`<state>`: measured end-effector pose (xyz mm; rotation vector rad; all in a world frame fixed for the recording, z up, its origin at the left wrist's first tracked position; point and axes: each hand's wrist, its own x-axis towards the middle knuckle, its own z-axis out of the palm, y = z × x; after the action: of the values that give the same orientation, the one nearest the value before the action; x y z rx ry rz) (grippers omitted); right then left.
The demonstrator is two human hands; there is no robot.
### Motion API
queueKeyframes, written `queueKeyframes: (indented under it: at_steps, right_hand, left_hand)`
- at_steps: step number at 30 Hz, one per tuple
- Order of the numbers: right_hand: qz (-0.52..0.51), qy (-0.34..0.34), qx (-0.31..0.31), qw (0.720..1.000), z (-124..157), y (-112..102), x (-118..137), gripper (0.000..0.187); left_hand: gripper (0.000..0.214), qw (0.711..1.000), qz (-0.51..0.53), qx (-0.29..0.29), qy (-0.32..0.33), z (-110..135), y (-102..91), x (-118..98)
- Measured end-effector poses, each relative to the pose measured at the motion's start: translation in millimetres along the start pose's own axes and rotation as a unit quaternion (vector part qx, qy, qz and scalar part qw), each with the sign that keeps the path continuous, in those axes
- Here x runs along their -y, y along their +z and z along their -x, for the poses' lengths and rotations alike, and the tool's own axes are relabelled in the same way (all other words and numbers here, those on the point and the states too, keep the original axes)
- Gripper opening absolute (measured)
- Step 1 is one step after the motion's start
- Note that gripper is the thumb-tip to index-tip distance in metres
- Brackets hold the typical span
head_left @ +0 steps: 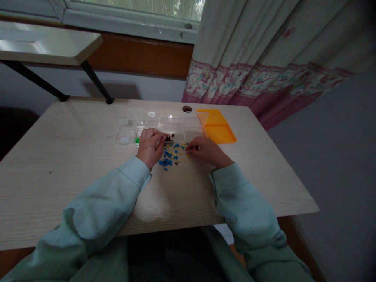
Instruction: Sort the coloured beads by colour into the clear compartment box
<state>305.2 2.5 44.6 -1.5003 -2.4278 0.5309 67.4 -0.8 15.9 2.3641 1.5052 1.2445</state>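
Note:
Small blue bricks [166,161] lie loose on the tabletop between my hands, with tiny yellow pieces [184,146] scattered to their right. My left hand [150,147] is closed, thumb and fingertips together beside a cluster of dark brown pieces [169,139]. Whatever those fingers grip is too small to make out. At the yellow pieces, my right hand [208,151] is pinched with its fingertips low over the table; anything inside the pinch is hidden. A clear plastic compartment box [172,123] lies just beyond both hands. Something green [137,140] shows beside my left hand.
An orange two-part tray [219,133] rests right of the clear box, partly overlapped by it. Behind them is a round hole [187,109] in the table [88,156]. A raised shelf [49,43] on black legs stands at back left; a curtain [235,58] hangs behind.

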Motion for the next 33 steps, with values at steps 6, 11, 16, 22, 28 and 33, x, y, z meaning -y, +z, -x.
queueKeyframes:
  at_steps: [6,11,16,22,28,33]
  right_hand:
    - [0.03,0.003,-0.001,1.0,-0.8,1.1,-0.4,0.013]
    - [0.041,0.005,-0.012,0.999,-0.6,1.4,1.9,0.012]
    - [-0.023,0.009,-0.071,0.997,-3.1,1.9,8.2,0.014]
    - [-0.259,0.059,-0.074,0.961,-5.1,7.9,24.4,0.024]
    - [-0.383,0.086,-0.012,0.92,-5.3,17.4,32.9,0.035]
    - [-0.404,0.096,0.004,0.91,-5.8,17.8,32.1,0.036]
  left_hand:
    - [0.025,1.0,0.007,0.001,0.001,0.8,0.9,1.8]
    - [0.025,1.0,0.009,0.002,0.0,0.9,0.9,2.1]
    - [0.023,0.999,0.026,0.023,0.021,-0.2,0.5,-0.1]
    - [0.026,0.989,0.042,0.083,0.114,0.4,2.0,-2.1]
    - [0.021,0.99,0.042,0.083,0.105,0.0,1.7,-2.3]
    - [0.02,0.988,0.041,0.082,0.123,-0.7,3.0,-0.8]
